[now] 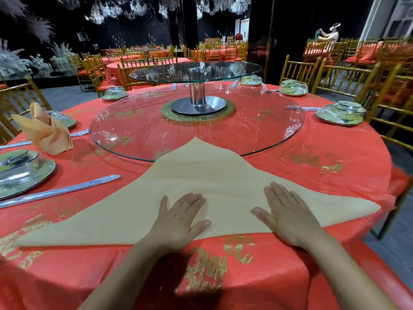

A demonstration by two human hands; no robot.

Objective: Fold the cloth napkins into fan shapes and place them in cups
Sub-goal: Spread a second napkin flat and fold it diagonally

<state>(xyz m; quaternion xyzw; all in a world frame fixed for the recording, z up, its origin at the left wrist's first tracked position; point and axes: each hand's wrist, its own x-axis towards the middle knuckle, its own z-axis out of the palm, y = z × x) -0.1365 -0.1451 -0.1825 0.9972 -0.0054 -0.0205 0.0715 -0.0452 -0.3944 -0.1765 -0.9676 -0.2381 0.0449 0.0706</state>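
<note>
Head view: tan napkin (201,186) lies flat as a triangle on the red-clothed table (312,157), its apex overlapping the glass turntable (257,121). Left hand (181,218) and right hand (288,211) press flat on its near edge, fingers (190,200) straight, holding nothing. A folded napkin (44,130) stands at far left

The napkin (201,186) is matt tan cloth with a fine weave. The tablecloth (312,157) looks thin, glossy red plastic. The turntable (134,130) is clear smooth glass.
</note>
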